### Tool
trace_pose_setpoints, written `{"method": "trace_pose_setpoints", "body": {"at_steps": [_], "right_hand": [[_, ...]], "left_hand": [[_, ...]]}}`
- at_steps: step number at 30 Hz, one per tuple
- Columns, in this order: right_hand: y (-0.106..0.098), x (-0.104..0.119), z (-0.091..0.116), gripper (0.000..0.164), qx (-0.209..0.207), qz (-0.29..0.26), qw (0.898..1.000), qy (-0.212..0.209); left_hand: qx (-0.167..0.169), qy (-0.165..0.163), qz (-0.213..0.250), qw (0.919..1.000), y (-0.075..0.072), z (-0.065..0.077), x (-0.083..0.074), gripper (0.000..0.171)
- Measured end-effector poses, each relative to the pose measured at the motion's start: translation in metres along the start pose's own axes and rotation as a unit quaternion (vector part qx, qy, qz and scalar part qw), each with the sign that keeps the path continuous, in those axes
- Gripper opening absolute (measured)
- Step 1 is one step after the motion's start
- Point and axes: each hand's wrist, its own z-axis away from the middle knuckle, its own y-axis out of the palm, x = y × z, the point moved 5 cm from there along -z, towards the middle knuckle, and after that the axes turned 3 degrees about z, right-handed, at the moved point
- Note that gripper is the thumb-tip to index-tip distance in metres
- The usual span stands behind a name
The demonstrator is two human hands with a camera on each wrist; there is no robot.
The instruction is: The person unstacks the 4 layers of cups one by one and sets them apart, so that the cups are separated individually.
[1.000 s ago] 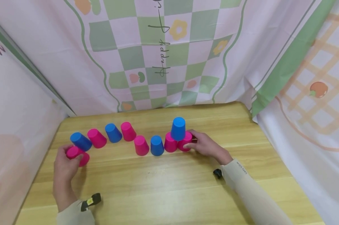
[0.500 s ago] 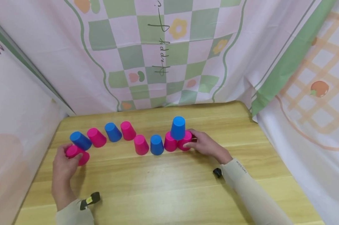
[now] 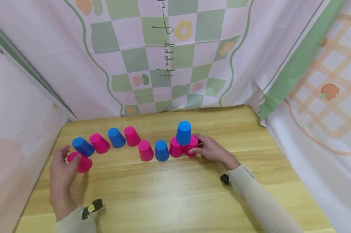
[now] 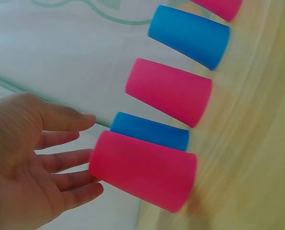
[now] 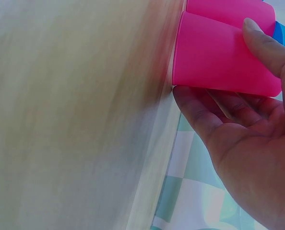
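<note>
Cups (image 3: 146, 151) stand upside down on the big table (image 3: 164, 200); the left hand (image 3: 61, 171) is spread by the left pink cup (image 3: 85, 164); the right hand (image 3: 211, 149) pinches the right pink cup (image 3: 188, 149); the top blue cup (image 3: 183, 133) sits on that and its pink neighbour (image 3: 175, 149); seven aren't stacked.

Head view forward and down, wrist views close, seemingly sideways
</note>
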Motion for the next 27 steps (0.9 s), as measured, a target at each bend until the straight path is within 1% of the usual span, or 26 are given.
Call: {"method": "trace_pose_setpoints", "body": {"at_steps": [3,8,11,13,14,15,17,18,20,21,23,27], "right_hand": [[0.000,0.000,0.000,0.054,-0.001,-0.001,1.000,0.000],[0.000,-0.002,0.000,0.054,0.000,-0.003,1.000,0.000],[0.000,-0.002,-0.001,0.053,0.001,-0.004,1.000,-0.001],[0.000,-0.002,0.000,0.053,0.000,-0.005,1.000,-0.001],[0.000,-0.003,0.000,0.052,0.000,-0.005,1.000,0.000],[-0.001,-0.003,0.000,0.052,0.000,-0.005,1.000,0.000],[-0.001,-0.003,0.000,0.051,-0.001,-0.007,1.000,0.000],[-0.001,-0.002,0.001,0.051,-0.001,-0.008,1.000,0.000],[-0.001,-0.002,0.001,0.051,-0.002,-0.010,1.000,-0.001],[-0.001,-0.001,0.000,0.052,-0.001,-0.011,1.000,-0.001],[-0.001,-0.001,0.000,0.052,-0.001,-0.010,1.000,-0.001],[0.000,0.000,0.001,0.051,-0.001,-0.007,1.000,0.002]], "left_hand": [[-0.016,0.010,0.007,0.9998,-0.002,0.002,-0.005,0.064],[-0.033,0.030,0.014,0.9989,-0.004,0.006,-0.016,0.063],[-0.063,0.054,0.030,0.9961,-0.003,0.009,-0.027,0.059],[-0.085,0.080,0.051,0.9918,0.001,0.013,-0.036,0.055],[-0.098,0.101,0.063,0.9880,0.004,0.015,-0.041,0.053],[-0.110,0.128,0.075,0.9828,0.008,0.017,-0.047,0.051],[-0.120,0.179,0.099,0.9715,0.017,0.022,-0.058,0.047],[-0.120,0.205,0.107,0.9654,0.021,0.024,-0.064,0.046],[-0.114,0.243,0.117,0.9561,0.031,0.027,-0.072,0.044],[-0.108,0.255,0.117,0.9539,0.035,0.028,-0.076,0.044],[-0.090,0.268,0.122,0.9514,0.045,0.030,-0.082,0.043],[-0.055,0.268,0.120,0.9544,0.061,0.031,-0.088,0.044]]}}
